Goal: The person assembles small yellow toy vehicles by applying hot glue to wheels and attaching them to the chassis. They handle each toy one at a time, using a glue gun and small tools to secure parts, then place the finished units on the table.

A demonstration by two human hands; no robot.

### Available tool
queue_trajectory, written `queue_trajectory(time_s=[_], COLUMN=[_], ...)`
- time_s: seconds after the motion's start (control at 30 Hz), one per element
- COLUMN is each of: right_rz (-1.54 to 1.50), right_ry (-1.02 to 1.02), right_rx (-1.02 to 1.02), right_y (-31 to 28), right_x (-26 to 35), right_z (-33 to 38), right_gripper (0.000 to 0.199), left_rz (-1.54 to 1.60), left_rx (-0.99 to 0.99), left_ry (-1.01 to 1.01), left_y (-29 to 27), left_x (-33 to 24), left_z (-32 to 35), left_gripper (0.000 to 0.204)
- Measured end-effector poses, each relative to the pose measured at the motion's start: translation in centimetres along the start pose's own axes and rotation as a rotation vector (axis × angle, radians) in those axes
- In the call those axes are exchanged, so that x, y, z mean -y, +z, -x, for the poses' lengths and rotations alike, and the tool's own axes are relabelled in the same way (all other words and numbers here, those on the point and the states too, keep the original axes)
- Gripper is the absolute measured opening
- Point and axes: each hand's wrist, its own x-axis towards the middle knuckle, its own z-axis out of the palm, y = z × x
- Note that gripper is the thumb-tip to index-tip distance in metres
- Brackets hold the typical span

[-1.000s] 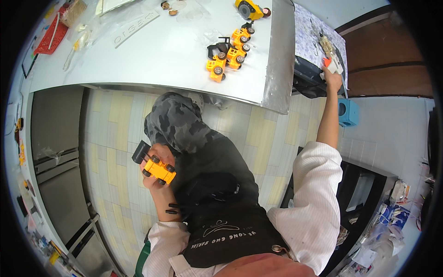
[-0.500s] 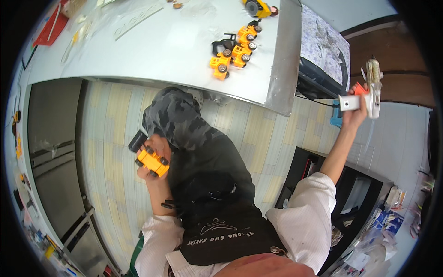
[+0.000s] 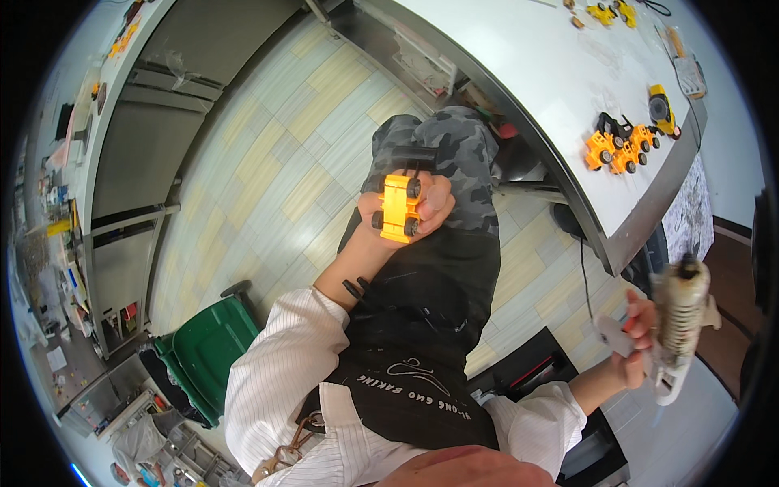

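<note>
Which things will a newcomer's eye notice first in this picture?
Probably the yellow toy vehicle in the left grip, near the middle. Next comes the gun-shaped tool in the right grip, at right. Then come the clustered yellow toys on the white table, upper right.

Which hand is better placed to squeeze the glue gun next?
Probably the right hand: it grips the glue gun, while the left hand is busy holding the yellow toy vehicle.

The toy truck (image 3: pixel 395 208) looks like smooth plastic
</note>
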Motion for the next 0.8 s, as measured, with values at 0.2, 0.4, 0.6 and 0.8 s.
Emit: queue_trajectory(time_s=[0.2, 0.4, 0.6, 0.8], right_rz=[-0.303, 0.151, 0.065, 0.162], right_ry=[0.485, 0.344, 0.201, 0.182], right_rx=[0.306, 0.19, 0.371, 0.376], right_y=[-0.5, 10.4, 9.7, 8.4], right_x=[-4.3, -2.9, -4.8, -5.9], right_z=[1.5, -5.4, -5.7, -4.7], right_gripper=[0.074, 0.065, 0.071, 0.076], left_rz=[0.013, 0.001, 0.095, 0.124], left_rx=[0.077, 0.206, 0.055, 0.094], left_ry=[-0.013, 0.04, 0.022, 0.076], left_y=[-0.1, -1.6, -0.5, -2.0], left_x=[-0.1, 0.0, 0.2, 0.9], left_z=[-0.5, -0.6, -0.2, 0.0], left_gripper=[0.036, 0.029, 0.039, 0.046])
